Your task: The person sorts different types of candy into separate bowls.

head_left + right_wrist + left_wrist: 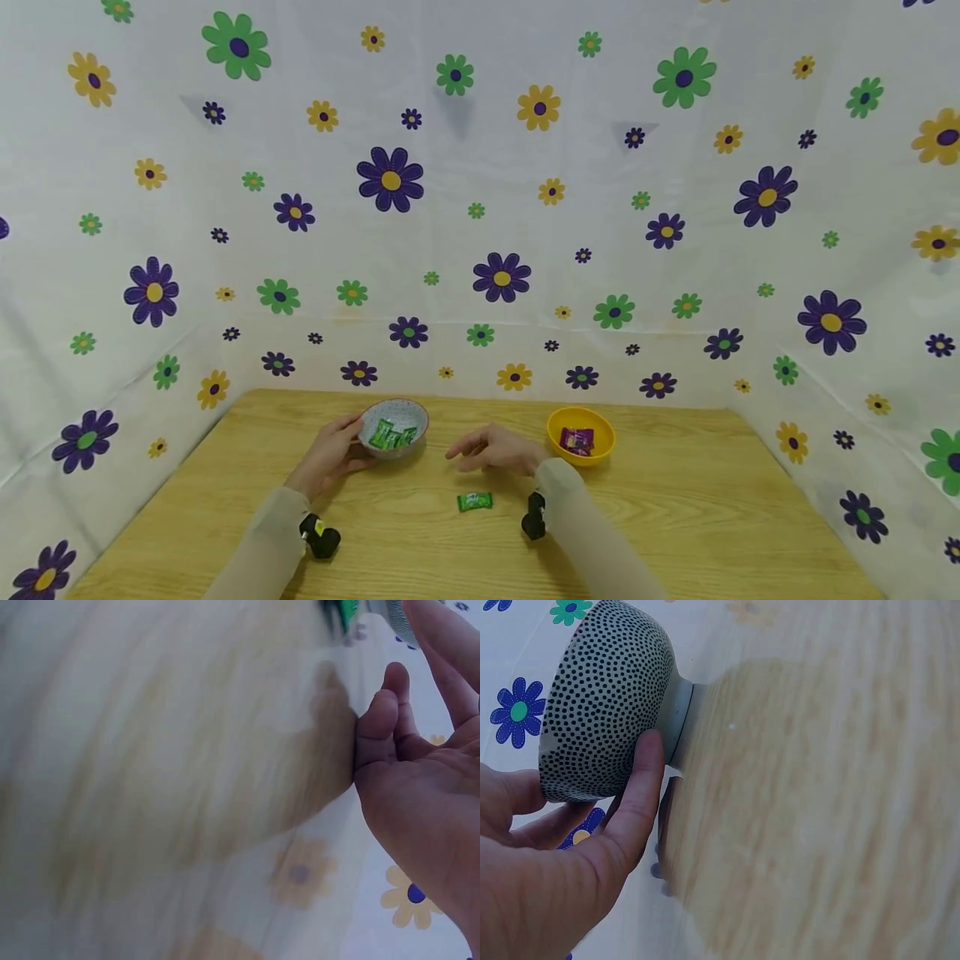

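At the back left of the table, my left hand [332,450] holds the left side of a dotted bowl [422,429] with several green-wrapped candies [393,435] inside. In the left wrist view, the thumb lies low on the dotted outer wall [615,697], near the foot, and the other fingers are partly hidden behind the bowl. Over the middle of the table is my right hand [498,450], holding nothing, its fingers pointing left toward the bowl. One green-wrapped candy [475,501] lies on the wood just in front of that hand.
A yellow bowl [606,450] with purple-wrapped candies [577,441] stands right of the right hand. Flower-printed white sheeting [450,242] closes in the back and both sides of the wooden table [697,500]. A black wrist camera sits on each forearm.
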Action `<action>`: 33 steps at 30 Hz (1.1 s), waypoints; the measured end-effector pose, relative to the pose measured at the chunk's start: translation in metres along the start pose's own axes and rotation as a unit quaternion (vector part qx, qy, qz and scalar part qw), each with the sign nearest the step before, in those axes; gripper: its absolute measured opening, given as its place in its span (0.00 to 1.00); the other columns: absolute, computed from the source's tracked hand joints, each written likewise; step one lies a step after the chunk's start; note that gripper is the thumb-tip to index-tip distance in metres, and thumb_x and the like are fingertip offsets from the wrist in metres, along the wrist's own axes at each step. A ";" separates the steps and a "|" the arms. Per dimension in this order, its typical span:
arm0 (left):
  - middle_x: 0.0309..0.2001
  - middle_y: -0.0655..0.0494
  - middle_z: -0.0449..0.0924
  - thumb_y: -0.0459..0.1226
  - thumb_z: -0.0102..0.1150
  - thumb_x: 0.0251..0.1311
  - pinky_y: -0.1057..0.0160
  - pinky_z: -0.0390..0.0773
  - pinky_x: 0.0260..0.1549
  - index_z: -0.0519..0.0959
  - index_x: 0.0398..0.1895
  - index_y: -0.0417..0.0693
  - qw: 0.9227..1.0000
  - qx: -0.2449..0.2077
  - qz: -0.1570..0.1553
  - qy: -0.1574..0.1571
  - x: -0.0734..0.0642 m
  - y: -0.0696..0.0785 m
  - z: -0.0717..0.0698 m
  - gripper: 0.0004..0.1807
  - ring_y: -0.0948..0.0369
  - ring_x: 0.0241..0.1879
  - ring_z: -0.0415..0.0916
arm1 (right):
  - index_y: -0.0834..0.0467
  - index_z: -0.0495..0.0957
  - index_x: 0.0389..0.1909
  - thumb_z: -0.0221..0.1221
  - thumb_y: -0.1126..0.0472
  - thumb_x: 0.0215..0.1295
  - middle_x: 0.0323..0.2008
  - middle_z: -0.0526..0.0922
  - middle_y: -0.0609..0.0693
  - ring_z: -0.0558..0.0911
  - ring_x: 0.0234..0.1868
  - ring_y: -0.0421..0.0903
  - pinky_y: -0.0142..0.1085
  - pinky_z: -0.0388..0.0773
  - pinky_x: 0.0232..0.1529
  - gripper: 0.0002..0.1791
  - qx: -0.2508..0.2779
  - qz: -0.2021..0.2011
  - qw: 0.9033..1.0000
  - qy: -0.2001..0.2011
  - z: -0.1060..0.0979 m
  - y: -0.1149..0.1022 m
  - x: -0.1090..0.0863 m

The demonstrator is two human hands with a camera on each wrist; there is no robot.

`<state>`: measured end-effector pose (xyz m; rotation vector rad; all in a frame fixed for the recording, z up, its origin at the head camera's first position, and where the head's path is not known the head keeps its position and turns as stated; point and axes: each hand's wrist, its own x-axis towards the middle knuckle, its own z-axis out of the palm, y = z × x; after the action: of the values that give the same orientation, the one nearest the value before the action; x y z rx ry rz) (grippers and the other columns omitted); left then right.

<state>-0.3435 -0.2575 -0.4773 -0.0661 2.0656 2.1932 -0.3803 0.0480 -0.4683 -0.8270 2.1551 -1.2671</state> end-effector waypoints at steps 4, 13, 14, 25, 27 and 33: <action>0.59 0.36 0.59 0.42 0.30 0.72 0.50 0.75 0.44 0.50 0.68 0.38 1.000 0.000 0.005 -0.005 0.000 0.003 0.000 0.26 0.48 0.49 0.69 | 0.52 0.82 0.41 0.63 0.64 0.54 0.42 0.80 0.41 0.72 0.41 0.41 0.34 0.68 0.44 0.12 -0.032 0.001 0.999 -0.029 -0.001 0.001 -0.008; 0.59 0.35 0.58 0.43 0.31 0.71 0.49 0.74 0.45 0.49 0.68 0.38 1.000 -0.005 -0.003 0.000 0.000 0.005 0.001 0.27 0.50 0.47 0.71 | 0.51 0.82 0.40 0.63 0.63 0.55 0.42 0.78 0.41 0.70 0.41 0.43 0.35 0.66 0.42 0.11 -0.066 -0.001 0.996 -0.065 -0.003 -0.003 -0.020; 0.59 0.35 0.58 0.43 0.31 0.71 0.49 0.74 0.45 0.49 0.68 0.39 1.000 -0.005 -0.005 0.002 0.000 0.005 0.001 0.27 0.51 0.47 0.71 | 0.51 0.82 0.40 0.63 0.63 0.54 0.42 0.78 0.41 0.70 0.41 0.44 0.35 0.65 0.42 0.11 -0.067 -0.003 0.995 -0.069 -0.003 -0.004 -0.021; 0.58 0.37 0.61 0.43 0.30 0.71 0.50 0.75 0.44 0.50 0.68 0.39 1.000 0.004 -0.002 0.001 0.000 0.002 0.003 0.27 0.51 0.46 0.72 | 0.50 0.83 0.39 0.64 0.61 0.52 0.41 0.76 0.41 0.69 0.41 0.45 0.34 0.65 0.40 0.11 -0.102 -0.008 0.992 -0.068 0.000 -0.004 -0.023; 0.57 0.37 0.61 0.43 0.30 0.71 0.50 0.75 0.44 0.50 0.68 0.39 1.000 0.002 -0.003 0.004 0.000 0.002 0.003 0.26 0.51 0.46 0.72 | 0.49 0.83 0.39 0.64 0.61 0.53 0.40 0.77 0.40 0.69 0.41 0.44 0.33 0.65 0.40 0.11 -0.107 -0.011 0.992 -0.071 0.001 -0.003 -0.022; 0.57 0.36 0.61 0.43 0.31 0.71 0.49 0.75 0.44 0.50 0.68 0.39 1.000 -0.002 -0.004 0.005 -0.001 0.002 0.002 0.27 0.51 0.46 0.72 | 0.52 0.82 0.42 0.63 0.63 0.54 0.42 0.76 0.43 0.68 0.39 0.43 0.31 0.64 0.37 0.13 -0.083 -0.024 0.990 -0.109 0.000 -0.003 -0.022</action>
<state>-0.3422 -0.2554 -0.4750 -0.0852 2.0632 2.1969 -0.3645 0.0622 -0.4629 -1.0408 2.0932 -0.9782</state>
